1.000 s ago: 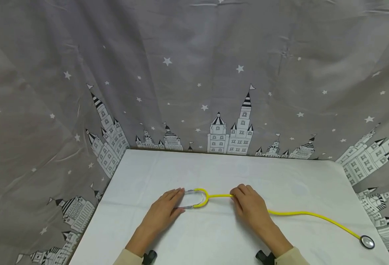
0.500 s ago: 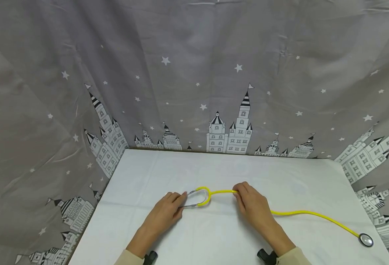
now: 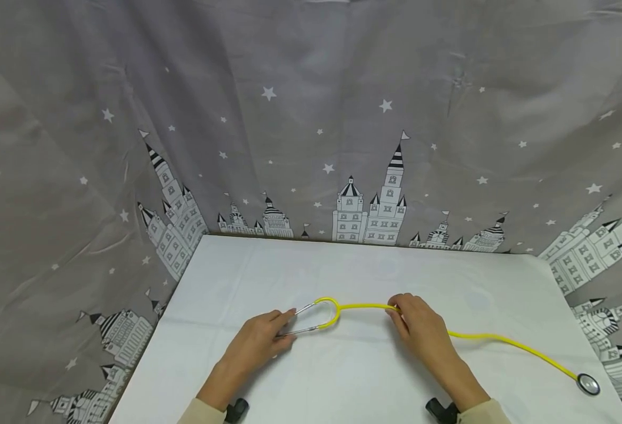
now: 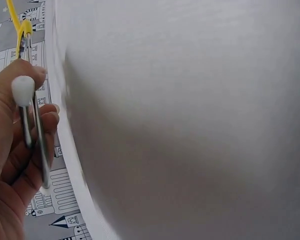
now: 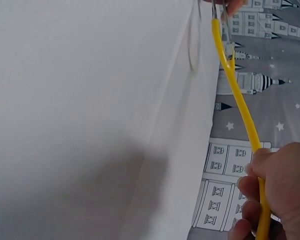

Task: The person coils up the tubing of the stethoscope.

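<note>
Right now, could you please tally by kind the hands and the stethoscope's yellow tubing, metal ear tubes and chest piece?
Hands: 2 (left hand, right hand)
Yellow tubing: 1
Metal ear tubes: 2
Chest piece: 1
Total: 6

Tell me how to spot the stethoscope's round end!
Start at the white table, lower right in the head view. Follow the yellow tube rightward from the right hand to its end. There sits the stethoscope's chest piece, the only dark-rimmed, silvery disc.
</note>
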Motion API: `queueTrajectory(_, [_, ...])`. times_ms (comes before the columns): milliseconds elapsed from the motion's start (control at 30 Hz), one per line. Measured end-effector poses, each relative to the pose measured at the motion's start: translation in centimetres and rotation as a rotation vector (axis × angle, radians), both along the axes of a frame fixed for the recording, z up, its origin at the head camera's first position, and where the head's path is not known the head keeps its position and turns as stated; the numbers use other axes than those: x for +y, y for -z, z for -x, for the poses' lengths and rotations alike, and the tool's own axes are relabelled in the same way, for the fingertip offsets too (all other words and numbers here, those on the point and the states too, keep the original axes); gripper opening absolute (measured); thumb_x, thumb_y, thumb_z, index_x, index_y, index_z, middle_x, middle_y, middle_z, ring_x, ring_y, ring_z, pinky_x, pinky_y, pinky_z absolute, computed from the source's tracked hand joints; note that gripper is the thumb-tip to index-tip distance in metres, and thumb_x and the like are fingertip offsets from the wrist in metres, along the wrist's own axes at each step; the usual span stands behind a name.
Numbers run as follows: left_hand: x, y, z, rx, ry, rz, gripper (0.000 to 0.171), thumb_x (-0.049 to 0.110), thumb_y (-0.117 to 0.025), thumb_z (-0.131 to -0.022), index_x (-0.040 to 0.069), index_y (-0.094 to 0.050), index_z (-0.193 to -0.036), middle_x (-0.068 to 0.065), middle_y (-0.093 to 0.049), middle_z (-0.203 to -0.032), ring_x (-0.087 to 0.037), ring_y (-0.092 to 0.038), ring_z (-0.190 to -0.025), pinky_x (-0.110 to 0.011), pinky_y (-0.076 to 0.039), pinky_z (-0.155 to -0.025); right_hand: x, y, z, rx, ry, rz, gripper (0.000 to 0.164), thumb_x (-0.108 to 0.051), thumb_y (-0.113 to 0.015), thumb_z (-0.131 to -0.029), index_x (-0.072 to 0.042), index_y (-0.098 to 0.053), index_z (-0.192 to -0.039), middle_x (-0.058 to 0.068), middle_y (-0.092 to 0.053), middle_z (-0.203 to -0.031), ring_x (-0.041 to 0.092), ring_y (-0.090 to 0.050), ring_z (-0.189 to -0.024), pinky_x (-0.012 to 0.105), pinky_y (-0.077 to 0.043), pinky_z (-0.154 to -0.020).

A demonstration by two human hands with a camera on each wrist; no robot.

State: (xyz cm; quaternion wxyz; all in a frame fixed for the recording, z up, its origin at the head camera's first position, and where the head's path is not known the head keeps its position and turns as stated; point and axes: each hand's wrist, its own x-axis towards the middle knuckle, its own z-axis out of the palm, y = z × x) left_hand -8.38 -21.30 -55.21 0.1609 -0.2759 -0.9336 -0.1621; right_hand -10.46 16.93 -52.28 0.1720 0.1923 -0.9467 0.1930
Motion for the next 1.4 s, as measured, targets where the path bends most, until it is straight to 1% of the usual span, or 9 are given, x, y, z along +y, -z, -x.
queueTrajectory(200, [0.1, -0.3, 0.0, 0.076, 0.014, -0.012, 0.051, 0.023, -0.094, -0.083, 0.008, -0.077, -0.129, 0.005, -0.074, -0.09, -0.002, -0.056, -0.071, -0.024, -0.053, -0.066, 0.8, 0.2, 0.1, 0.004, 0.009, 0.058, 0.014, -0.012, -0.08, -0.094, -0.011, -0.074, -0.106, 0.001, -0.072, -0.096, 0.02, -0.065, -0.09, 0.041, -0.057, -0.079])
queueTrajectory(300, [0.3, -0.5, 0.0, 0.086, 0.023, -0.01, 0.051, 0.025, -0.093, -0.084, 0.009, -0.076, -0.129, 0.007, -0.074, -0.089, -0.003, -0.057, -0.072, -0.028, -0.055, -0.07, 1.1, 0.2, 0.2, -0.004, 0.022, 0.081, 0.012, -0.011, -0.079, -0.093, -0.01, -0.074, -0.105, 0.002, -0.073, -0.097, 0.022, -0.065, -0.092, 0.042, -0.058, -0.082])
queueTrajectory(433, [0.5, -0.8, -0.2, 0.09, 0.026, -0.004, 0.049, 0.026, -0.092, -0.086, 0.01, -0.076, -0.13, 0.007, -0.074, -0.091, -0.005, -0.058, -0.074, -0.031, -0.059, -0.074, 1.4, -0.3, 0.3, 0.013, 0.019, 0.093, 0.011, -0.011, -0.076, -0.095, -0.011, -0.074, -0.107, 0.002, -0.072, -0.098, 0.021, -0.063, -0.093, 0.042, -0.057, -0.081])
queueTrajectory(633, [1.1, -1.2, -0.1, 0.124, 0.059, -0.015, 0.047, 0.024, -0.091, -0.088, 0.009, -0.075, -0.129, 0.008, -0.07, -0.09, -0.007, -0.056, -0.075, -0.027, -0.055, -0.071, 1.5, -1.4, 0.5, 0.087, -0.01, 0.132, 0.015, -0.007, -0.075, -0.097, -0.009, -0.073, -0.112, 0.002, -0.071, -0.104, 0.021, -0.06, -0.097, 0.041, -0.055, -0.082])
queueTrajectory(733, [1.5, -1.4, -0.1, 0.136, 0.072, -0.017, 0.045, 0.024, -0.09, -0.088, 0.009, -0.075, -0.128, 0.008, -0.069, -0.088, -0.006, -0.054, -0.074, -0.025, -0.052, -0.07, 1.4, -2.1, 0.7, 0.1, -0.029, 0.153, 0.016, -0.006, -0.075, -0.098, -0.01, -0.073, -0.114, 0.001, -0.071, -0.105, 0.019, -0.059, -0.097, 0.039, -0.053, -0.082])
queueTrajectory(933, [2.0, -1.7, -0.2, 0.132, 0.077, -0.015, 0.044, 0.024, -0.09, -0.089, 0.009, -0.076, -0.127, 0.008, -0.07, -0.089, -0.007, -0.054, -0.076, -0.027, -0.052, -0.072, 0.9, -3.2, 1.0, 0.075, -0.099, 0.228, 0.017, -0.007, -0.074, -0.1, -0.014, -0.074, -0.116, -0.003, -0.073, -0.108, 0.014, -0.058, -0.1, 0.031, -0.048, -0.085])
queueTrajectory(1067, [2.3, -1.8, -0.3, 0.128, 0.08, -0.016, 0.043, 0.024, -0.09, -0.088, 0.009, -0.076, -0.127, 0.006, -0.072, -0.09, -0.008, -0.057, -0.077, -0.027, -0.054, -0.073, 0.4, -3.9, 1.3, 0.037, -0.176, 0.291, 0.019, -0.007, -0.075, -0.099, -0.016, -0.076, -0.116, -0.007, -0.074, -0.11, 0.009, -0.057, -0.101, 0.025, -0.048, -0.081])
queueTrajectory(1233, [2.7, -1.9, -0.2, 0.128, 0.103, -0.014, 0.04, 0.024, -0.088, -0.09, 0.01, -0.076, -0.125, 0.004, -0.075, -0.093, -0.01, -0.06, -0.079, -0.027, -0.055, -0.074, -0.6, -4.7, 1.3, 0.01, -0.287, 0.342, 0.023, -0.005, -0.077, -0.097, -0.02, -0.078, -0.115, -0.009, -0.075, -0.11, 0.007, -0.055, -0.099, 0.027, -0.053, -0.077])
queueTrajectory(1400, [3.3, -2.0, -0.4, 0.127, 0.123, -0.004, 0.036, 0.025, -0.088, -0.091, 0.012, -0.076, -0.122, 0.004, -0.077, -0.095, -0.01, -0.063, -0.08, -0.027, -0.056, -0.076, -1.5, -5.3, 1.3, -0.015, -0.357, 0.351, 0.024, -0.007, -0.077, -0.098, -0.023, -0.078, -0.115, -0.01, -0.074, -0.111, 0.007, -0.058, -0.104, 0.024, -0.052, -0.085])
